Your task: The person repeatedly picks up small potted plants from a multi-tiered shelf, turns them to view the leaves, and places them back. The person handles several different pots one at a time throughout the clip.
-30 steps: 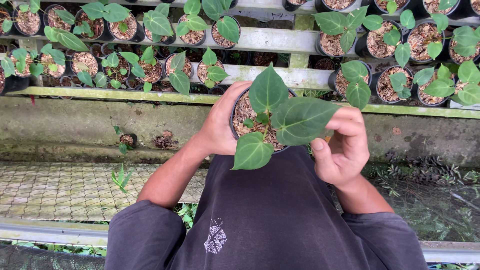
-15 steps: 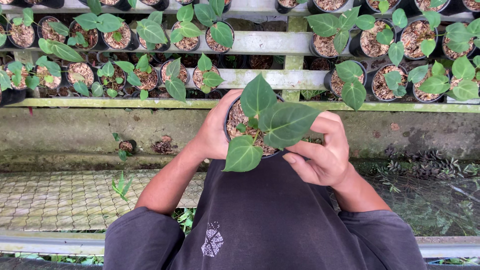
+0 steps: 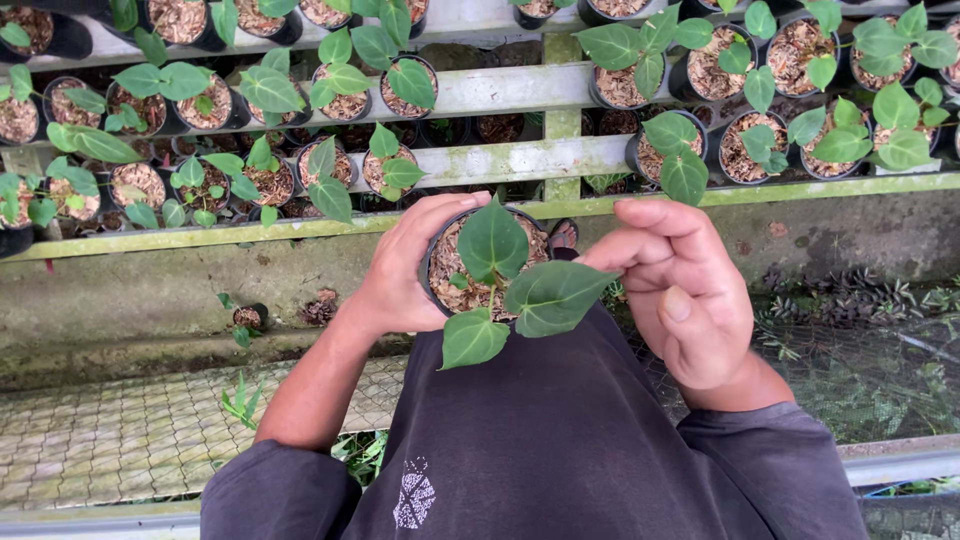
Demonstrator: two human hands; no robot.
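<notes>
My left hand is wrapped around the nine-o'clock side of a small round black plastic pot of brown bark chips, which I hold in front of my chest, its young plant spreading three broad, heart-shaped green leaves. My right hand sits at the pot's three o'clock, fingers loosely curled and holding nothing, its fingertips just touching one leaf. At twelve o'clock, beyond a mossy concrete ledge, a slatted bench carries rows of similar potted seedlings.
</notes>
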